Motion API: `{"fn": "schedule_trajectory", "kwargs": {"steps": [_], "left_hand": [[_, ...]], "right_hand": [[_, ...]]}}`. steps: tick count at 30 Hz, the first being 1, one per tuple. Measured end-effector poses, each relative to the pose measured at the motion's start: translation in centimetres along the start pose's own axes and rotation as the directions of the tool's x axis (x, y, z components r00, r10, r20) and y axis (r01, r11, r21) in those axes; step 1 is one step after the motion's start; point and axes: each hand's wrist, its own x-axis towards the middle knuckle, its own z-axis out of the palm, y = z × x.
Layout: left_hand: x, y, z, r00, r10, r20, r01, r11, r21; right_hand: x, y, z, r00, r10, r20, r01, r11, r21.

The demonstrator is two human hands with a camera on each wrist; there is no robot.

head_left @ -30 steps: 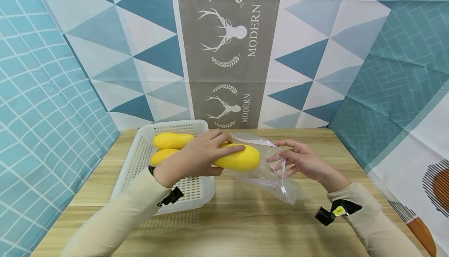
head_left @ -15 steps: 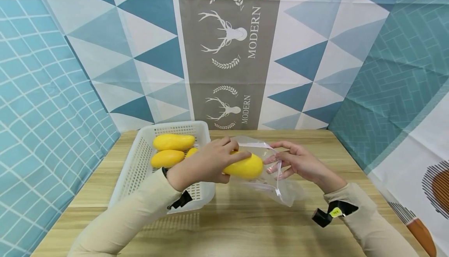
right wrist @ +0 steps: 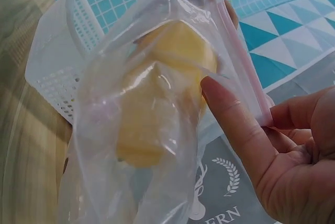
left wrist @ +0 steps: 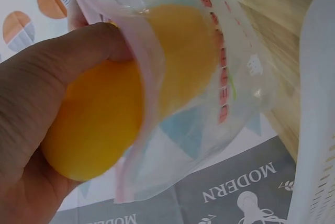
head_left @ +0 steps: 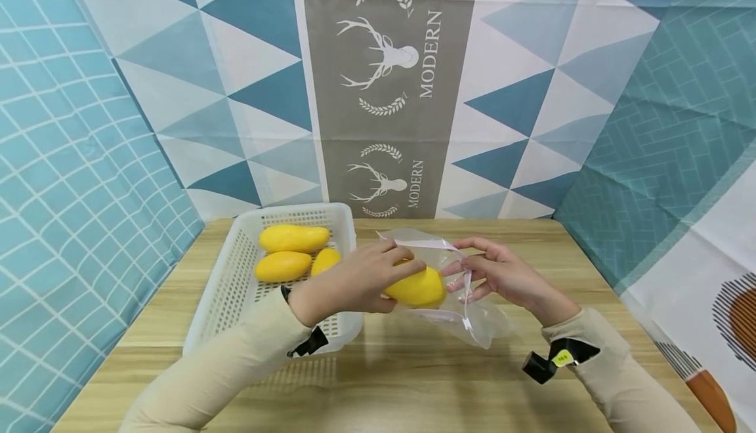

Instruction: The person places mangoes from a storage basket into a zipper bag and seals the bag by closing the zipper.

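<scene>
In the head view my left hand (head_left: 369, 277) grips a yellow mango (head_left: 424, 288), its far end inside the mouth of a clear zip bag (head_left: 487, 325). The left wrist view has the mango (left wrist: 97, 116) partly past the bag's pinkish zip strip (left wrist: 149, 72), thumb on top and fingers beneath. My right hand (head_left: 510, 279) holds the bag's open edge from the right. Seen from the right wrist, the thumb lies along the bag's near side and the fingers (right wrist: 296, 116) are behind the zip strip. Through the film (right wrist: 94, 130) the mango shows yellow and blurred.
A white perforated basket (head_left: 207, 302) stands on the wooden table (head_left: 413, 380) to the left, with 3 mangoes (head_left: 293, 239) visible in it. My left forearm reaches across its front. Patterned cloth walls (head_left: 508, 177) rise behind and on both sides.
My left hand has moved right and slightly down, taking the mango deeper into the bag's mouth. More of the basket's mangoes now shows. The right hand has shifted slightly left with the bag edge.
</scene>
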Motion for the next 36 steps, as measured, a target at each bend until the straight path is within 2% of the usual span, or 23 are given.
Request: {"fn": "schedule_trajectory", "kwargs": {"steps": [7, 16, 21, 26, 31, 36], "left_hand": [[0.14, -0.08, 0.59, 0.998, 0.048, -0.051, -0.051, 0.997, -0.057], [0.23, -0.13, 0.81, 0.99, 0.119, -0.079, -0.121, 0.992, -0.018], [0.26, -0.27, 0.85, 0.978, 0.155, -0.139, -0.158, 0.987, -0.007], [0.3, -0.3, 0.67, 0.975, 0.137, -0.172, -0.135, 0.991, 0.025], [0.22, -0.33, 0.38, 0.978, 0.116, -0.173, -0.109, 0.993, 0.05], [0.11, -0.59, 0.12, 0.97, 0.105, -0.221, -0.097, 0.994, 0.043]], "right_hand": [[0.08, -0.26, 0.16, 1.0, -0.015, 0.008, 0.015, 1.0, 0.009], [0.06, -0.33, 0.22, 1.0, -0.029, 0.01, 0.028, 0.999, 0.03], [0.07, -0.21, 0.25, 0.998, -0.054, -0.019, 0.055, 0.998, 0.043], [0.06, -0.19, 0.1, 0.997, -0.066, -0.048, 0.069, 0.995, 0.071], [-0.04, -0.15, 0.03, 0.998, -0.064, -0.023, 0.065, 0.995, 0.081], [-0.09, -0.09, 0.01, 0.997, -0.073, -0.014, 0.074, 0.994, 0.086]]}}
